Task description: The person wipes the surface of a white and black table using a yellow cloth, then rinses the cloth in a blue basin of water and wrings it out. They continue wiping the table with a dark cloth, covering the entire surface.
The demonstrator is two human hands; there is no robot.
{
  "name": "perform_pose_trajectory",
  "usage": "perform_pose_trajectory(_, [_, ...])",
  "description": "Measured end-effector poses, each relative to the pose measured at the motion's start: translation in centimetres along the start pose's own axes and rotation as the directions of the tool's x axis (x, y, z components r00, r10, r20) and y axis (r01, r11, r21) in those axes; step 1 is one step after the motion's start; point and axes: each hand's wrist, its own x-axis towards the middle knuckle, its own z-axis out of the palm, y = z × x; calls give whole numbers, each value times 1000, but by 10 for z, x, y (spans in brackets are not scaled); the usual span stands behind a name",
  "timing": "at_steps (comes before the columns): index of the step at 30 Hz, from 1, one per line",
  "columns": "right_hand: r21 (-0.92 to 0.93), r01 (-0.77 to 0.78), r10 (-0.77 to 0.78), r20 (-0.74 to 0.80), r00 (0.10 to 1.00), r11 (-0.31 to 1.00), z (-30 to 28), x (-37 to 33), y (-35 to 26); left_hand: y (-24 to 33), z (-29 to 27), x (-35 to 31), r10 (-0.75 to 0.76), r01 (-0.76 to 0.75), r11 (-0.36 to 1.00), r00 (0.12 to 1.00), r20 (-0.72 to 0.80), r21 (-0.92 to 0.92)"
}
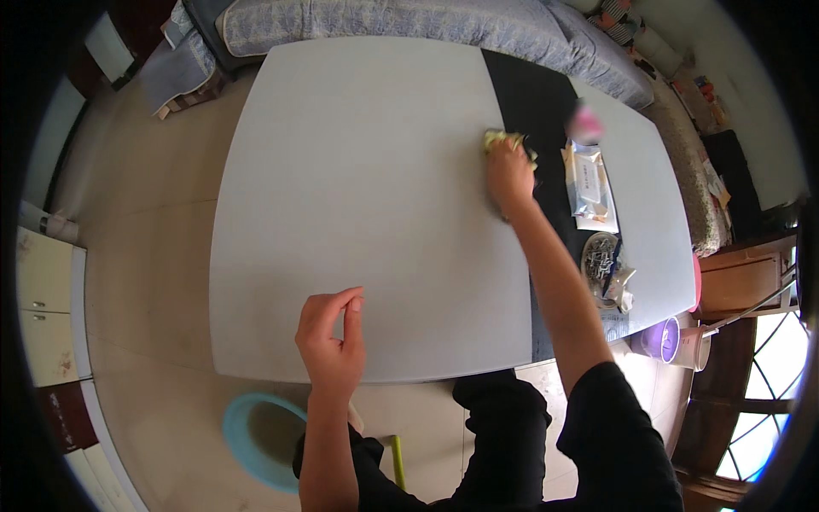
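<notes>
My right hand [511, 177] is closed on a yellowish patterned cloth [503, 138] pressed to the table, where the pale top meets its black band. Part of the cloth lies hidden under the fingers. Above the near part of the table hangs my left hand [331, 334], fingers curled and thumb tip close to the forefinger, with nothing seen in it. The table [358, 171] has a wide light grey top and a black stripe [533, 94] toward the right.
Right of my right arm lie a pack of wipes [589, 181], a blurred pink thing [586, 125] and a clear container of small metal pieces [601, 260]. A blue basin [243, 444] stands on the floor at left, a purple bucket [659, 340] at right. A covered sofa [392, 19] borders the far edge.
</notes>
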Motion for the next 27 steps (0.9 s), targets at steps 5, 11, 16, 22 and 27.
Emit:
perform_pose_trajectory(5, [187, 237, -248, 37, 968, 953, -94, -141, -43, -2, 2, -4, 22, -23, 1000, 1000, -1, -16])
perform_pose_trajectory(11, [337, 472, -548, 180, 817, 815, -136, -226, -25, 1, -9, -9, -16, 16, 1000, 1000, -1, 27])
perform_pose_trajectory(16, [140, 281, -286, 18, 958, 950, -26, -64, 14, 6, 3, -6, 45, -47, 998, 998, 45, 44])
perform_pose_trajectory(22, [352, -58, 12, 131, 991, 934, -25, -6, -5, 6, 4, -6, 4, -4, 1000, 1000, 25, 8])
perform_pose_trajectory(27, [328, 154, -210, 142, 967, 932, -97, -147, 9, 9, -1, -2, 3, -3, 1000, 1000, -16, -29])
